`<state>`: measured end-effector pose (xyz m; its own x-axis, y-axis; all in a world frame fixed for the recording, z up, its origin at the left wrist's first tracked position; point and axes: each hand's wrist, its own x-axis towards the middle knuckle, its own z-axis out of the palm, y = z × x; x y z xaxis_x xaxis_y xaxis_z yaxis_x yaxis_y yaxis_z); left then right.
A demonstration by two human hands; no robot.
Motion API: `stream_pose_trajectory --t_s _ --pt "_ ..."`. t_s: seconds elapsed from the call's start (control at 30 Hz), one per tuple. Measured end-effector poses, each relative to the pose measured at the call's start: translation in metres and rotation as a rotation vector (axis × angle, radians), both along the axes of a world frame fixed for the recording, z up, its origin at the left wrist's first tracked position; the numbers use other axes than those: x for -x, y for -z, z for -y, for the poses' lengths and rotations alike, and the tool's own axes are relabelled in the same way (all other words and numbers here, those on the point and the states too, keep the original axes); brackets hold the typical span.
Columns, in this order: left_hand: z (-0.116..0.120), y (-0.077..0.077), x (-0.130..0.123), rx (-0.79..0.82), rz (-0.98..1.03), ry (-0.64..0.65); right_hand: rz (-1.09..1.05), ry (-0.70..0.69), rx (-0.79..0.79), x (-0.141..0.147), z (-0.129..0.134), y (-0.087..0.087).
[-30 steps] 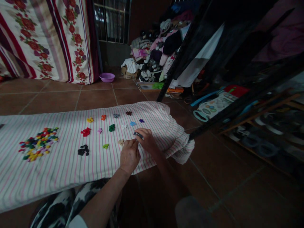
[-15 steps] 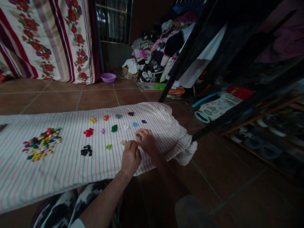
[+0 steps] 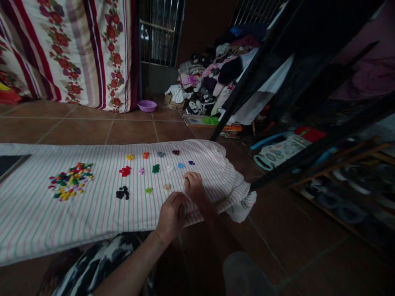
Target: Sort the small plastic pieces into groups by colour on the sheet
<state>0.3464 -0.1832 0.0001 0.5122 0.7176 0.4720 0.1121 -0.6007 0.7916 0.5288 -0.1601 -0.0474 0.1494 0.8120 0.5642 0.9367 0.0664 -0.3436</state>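
– Since both hands are out over the cloth (image 3: 101, 216), what's in them?

– Left hand (image 3: 169, 216): fingers bent inward, tips hidden. Can't tell if they're clamped on anything. Nearest group is the beige pieces (image 3: 167, 187), just past the knuckles

– And the right hand (image 3: 194, 188)?

– Just beside the left, fingers curled, fingertips (image 3: 187, 177) close together. Maybe a small dark bit there, too blurred to call. Can't say if the tips meet

– Where are the loose pieces?

– On the striped cloth, thirteen single-colour groups, each apart from the next. Far side: yellow (image 3: 130, 157), orange (image 3: 145, 155), grey (image 3: 161, 154), brown (image 3: 175, 152). Middle: red (image 3: 125, 171), pink (image 3: 141, 171), dark green (image 3: 156, 168), white (image 3: 170, 168), light blue (image 3: 180, 165), dark blue (image 3: 191, 163). Near side: black (image 3: 122, 193), lime (image 3: 149, 190), beige

– So how far along does it look?

– Those groups look separated by colour, no stray colours I can make out. One mixed heap (image 3: 72, 181) sits well apart on the left: red, yellow, green, blue and more jumbled together. I'd judge a good share isn't split up; that heap is bigger than any one group

– Anything else on the cloth?

– Dark flat thing (image 3: 9, 165) at the left edge, partly out of view, can't tell what it is
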Motion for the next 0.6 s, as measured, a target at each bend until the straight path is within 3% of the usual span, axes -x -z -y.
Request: stream_pose_trajectory --t_s 0.17,0.3,0.47,0.6 --pt "0.005 -0.024 0.045 0.036 0.045 -0.002 0.004 -0.023 -0.006 -0.001 0.0 -0.002" --pt "0.012 -0.027 0.098 0.077 -0.01 -0.062 0.001 -0.04 0.0 -0.003 0.002 -0.002" --pt "0.019 -0.01 0.173 0.107 -0.028 -0.323 -0.017 -0.035 -0.01 -0.003 0.0 -0.002" --pt "0.018 0.027 0.236 0.288 -0.195 -0.598 -0.005 -0.003 -0.045 -0.003 -0.001 -0.006"
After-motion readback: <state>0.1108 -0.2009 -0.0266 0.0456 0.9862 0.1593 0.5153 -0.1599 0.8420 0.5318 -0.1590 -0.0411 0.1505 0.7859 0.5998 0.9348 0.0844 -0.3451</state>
